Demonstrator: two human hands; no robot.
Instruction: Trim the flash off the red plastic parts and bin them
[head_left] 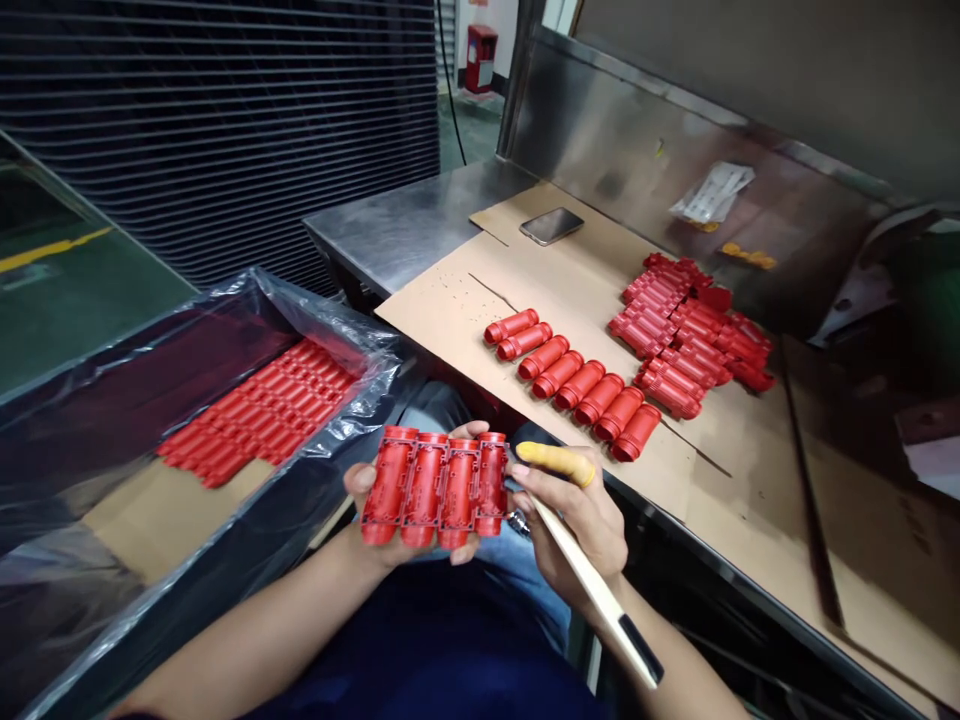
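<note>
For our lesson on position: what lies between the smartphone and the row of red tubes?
Bare cardboard separates the smartphone from the row in the head view.

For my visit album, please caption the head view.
The left hand holds four red parts; the right hand grips a pale-handled tool.

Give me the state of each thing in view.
Left hand: cradling four red cylindrical parts
Right hand: gripping pale-handled tool
Plastic-lined box: open, partly filled with red pieces
Eight red cylinders: lined up on cardboard
Red heap: piled beyond the row
Smartphone: lying flat
</note>
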